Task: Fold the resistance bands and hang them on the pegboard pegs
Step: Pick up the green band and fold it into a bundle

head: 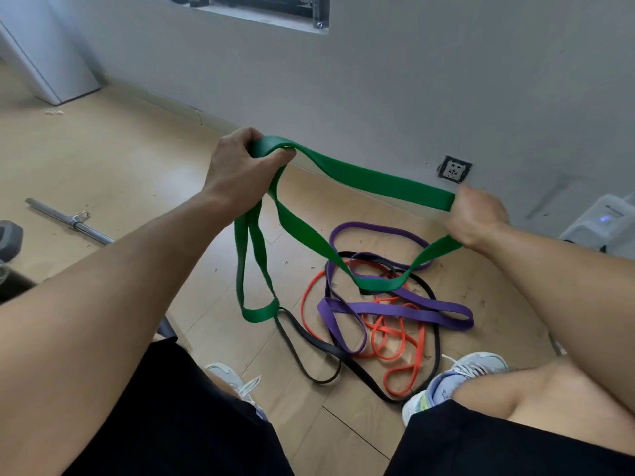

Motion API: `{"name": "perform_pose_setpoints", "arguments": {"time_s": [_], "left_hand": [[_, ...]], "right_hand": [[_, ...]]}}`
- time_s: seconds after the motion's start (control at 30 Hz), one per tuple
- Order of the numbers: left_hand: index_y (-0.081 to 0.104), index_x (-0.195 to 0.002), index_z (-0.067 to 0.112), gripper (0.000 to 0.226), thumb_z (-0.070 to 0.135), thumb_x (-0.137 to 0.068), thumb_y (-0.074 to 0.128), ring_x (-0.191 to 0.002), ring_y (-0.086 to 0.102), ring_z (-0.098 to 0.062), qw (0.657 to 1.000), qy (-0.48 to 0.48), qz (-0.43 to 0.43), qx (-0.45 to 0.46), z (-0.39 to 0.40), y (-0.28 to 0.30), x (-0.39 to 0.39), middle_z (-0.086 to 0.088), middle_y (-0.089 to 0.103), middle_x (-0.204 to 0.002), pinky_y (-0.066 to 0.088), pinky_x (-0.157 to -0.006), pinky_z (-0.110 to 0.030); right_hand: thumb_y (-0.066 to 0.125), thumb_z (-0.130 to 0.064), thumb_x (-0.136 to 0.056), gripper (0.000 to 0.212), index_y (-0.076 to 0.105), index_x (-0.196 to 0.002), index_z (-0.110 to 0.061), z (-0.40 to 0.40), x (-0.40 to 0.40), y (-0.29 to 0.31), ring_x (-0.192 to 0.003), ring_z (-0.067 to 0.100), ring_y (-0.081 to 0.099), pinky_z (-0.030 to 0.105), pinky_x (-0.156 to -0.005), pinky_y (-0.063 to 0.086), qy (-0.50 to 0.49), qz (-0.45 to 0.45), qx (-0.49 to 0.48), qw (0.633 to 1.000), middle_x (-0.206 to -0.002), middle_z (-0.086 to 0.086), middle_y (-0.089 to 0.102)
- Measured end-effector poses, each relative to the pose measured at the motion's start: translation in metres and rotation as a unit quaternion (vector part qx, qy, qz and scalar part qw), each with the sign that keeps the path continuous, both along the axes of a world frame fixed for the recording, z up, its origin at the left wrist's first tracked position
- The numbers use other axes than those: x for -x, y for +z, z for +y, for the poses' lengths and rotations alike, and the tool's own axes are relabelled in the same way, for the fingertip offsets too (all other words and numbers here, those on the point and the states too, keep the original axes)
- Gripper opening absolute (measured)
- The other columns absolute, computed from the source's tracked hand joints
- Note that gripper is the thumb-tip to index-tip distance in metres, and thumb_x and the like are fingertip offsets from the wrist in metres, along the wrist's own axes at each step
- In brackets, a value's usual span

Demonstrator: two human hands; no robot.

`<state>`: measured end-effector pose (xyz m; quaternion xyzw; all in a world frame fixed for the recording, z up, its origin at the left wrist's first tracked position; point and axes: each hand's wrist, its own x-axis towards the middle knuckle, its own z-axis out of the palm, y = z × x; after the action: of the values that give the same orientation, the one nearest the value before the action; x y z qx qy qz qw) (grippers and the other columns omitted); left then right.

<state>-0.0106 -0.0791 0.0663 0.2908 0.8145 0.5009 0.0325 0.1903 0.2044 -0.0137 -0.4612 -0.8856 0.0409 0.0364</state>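
1. Wide green rubber resistance band (360, 176): held in the air above the wooden floor (103, 159), one flat span between the hands, loops hanging below.
2. Left hand (240, 166): fist closed around gathered folds.
3. Right hand (477, 218): clenched on the band's far end.
4. Purple, orange and black bands (388, 310): tangled heap on floor, near wall.
5. Handling advice: keep layers flat and untwisted, match loop lengths, and lift the low loop clear of the heap.

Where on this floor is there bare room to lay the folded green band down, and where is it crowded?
Bare wood floor lies open between the metal bar and the wall's skirting, ahead of the left hand. Crowded: the purple band, orange band and black band tangle between the shoes, under the green band.
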Motion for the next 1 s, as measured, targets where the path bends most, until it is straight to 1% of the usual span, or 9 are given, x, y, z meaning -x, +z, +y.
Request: {"name": "perform_pose_setpoints", "arguments": {"time_s": [0.1,0.2,0.43,0.57,0.63,0.7,0.8,0.9,1.0], "left_hand": [[0.060,-0.082,0.020,0.028,0.043,-0.082,0.076,-0.072,0.055,-0.015,1.000,0.000,0.014,0.004,0.001,-0.001,-0.001,-0.001,0.060,-0.080,0.046,-0.067,-0.029],[0.061,-0.084,0.019,0.030,0.044,-0.080,0.077,-0.071,0.055,-0.016,0.999,-0.003,0.037,0.016,0.002,0.000,-0.002,0.000,0.059,-0.078,0.046,-0.068,-0.032],[0.063,-0.087,0.017,0.030,0.040,-0.078,0.079,-0.075,0.059,-0.019,0.999,0.018,0.020,0.038,0.002,-0.002,0.004,-0.005,0.063,-0.085,0.049,-0.066,-0.032],[0.068,-0.091,0.017,0.024,0.035,-0.081,0.080,-0.074,0.062,-0.015,0.999,-0.005,0.001,0.032,0.001,-0.002,0.001,-0.002,0.064,-0.085,0.050,-0.062,-0.023],[0.072,-0.094,0.017,0.023,0.034,-0.081,0.081,-0.071,0.064,-0.013,0.999,-0.030,-0.003,0.031,0.000,0.002,-0.002,0.000,0.066,-0.083,0.051,-0.060,-0.019],[0.076,-0.094,0.017,0.025,0.035,-0.078,0.084,-0.074,0.069,-0.020,0.997,-0.067,-0.018,0.043,-0.002,0.006,-0.005,-0.004,0.070,-0.085,0.060,-0.068,-0.029],[0.077,-0.088,0.019,0.019,0.026,-0.074,0.088,-0.084,0.073,-0.029,0.987,-0.135,-0.040,0.083,-0.003,0.011,-0.012,-0.009,0.074,-0.087,0.062,-0.084,-0.047],[0.077,-0.083,0.018,0.016,0.017,-0.072,0.088,-0.081,0.072,-0.030,0.979,-0.168,-0.048,0.109,0.000,0.014,-0.023,-0.011,0.074,-0.085,0.060,-0.086,-0.050],[0.078,-0.085,0.017,0.020,0.020,-0.069,0.090,-0.084,0.071,-0.030,0.976,-0.175,-0.053,0.115,0.002,0.017,-0.028,-0.013,0.074,-0.088,0.058,-0.086,-0.049]], "right_hand": [[0.055,-0.007,-0.090,0.013,0.061,-0.101,-0.006,-0.004,-0.001,-0.001,-0.083,0.032,0.063,0.035,-0.071,0.051,-0.008,-0.099,0.020,0.995,-0.083,0.008,0.058],[0.056,-0.017,-0.090,0.003,0.059,-0.092,-0.018,-0.012,0.001,0.003,-0.085,0.025,0.060,0.030,-0.070,0.045,0.007,-0.188,0.003,0.982,-0.079,0.001,0.054],[0.067,-0.018,-0.083,0.023,0.065,-0.103,-0.006,-0.008,0.009,-0.007,-0.082,0.029,0.072,0.042,-0.067,0.065,0.066,-0.165,0.149,0.973,-0.094,0.015,0.070],[0.074,-0.014,-0.083,0.033,0.065,-0.114,-0.006,-0.010,0.006,-0.014,-0.087,0.026,0.071,0.031,-0.058,0.062,0.079,-0.209,0.208,0.952,-0.102,0.013,0.069],[0.083,-0.022,-0.081,0.047,0.064,-0.122,-0.011,-0.013,0.005,-0.019,-0.094,0.024,0.067,0.033,-0.070,0.060,0.106,-0.256,0.223,0.935,-0.108,0.008,0.068],[0.087,-0.034,-0.079,0.074,0.053,-0.143,-0.018,-0.021,0.006,-0.020,-0.115,0.026,0.062,0.037,-0.093,0.056,0.149,-0.292,0.222,0.918,-0.132,0.006,0.063],[0.085,-0.042,-0.081,0.090,0.038,-0.156,-0.024,-0.040,0.015,-0.004,-0.137,0.024,0.052,0.035,-0.113,0.043,0.235,-0.177,0.260,0.920,-0.156,0.004,0.048],[0.086,-0.051,-0.075,0.092,0.042,-0.153,-0.034,-0.066,0.028,0.018,-0.134,0.012,0.053,0.034,-0.115,0.042,0.303,0.028,0.345,0.888,-0.153,-0.004,0.052],[0.089,-0.054,-0.069,0.094,0.046,-0.150,-0.040,-0.092,0.039,0.033,-0.133,0.006,0.055,0.036,-0.116,0.043,0.329,0.131,0.380,0.854,-0.147,-0.010,0.058]]}}
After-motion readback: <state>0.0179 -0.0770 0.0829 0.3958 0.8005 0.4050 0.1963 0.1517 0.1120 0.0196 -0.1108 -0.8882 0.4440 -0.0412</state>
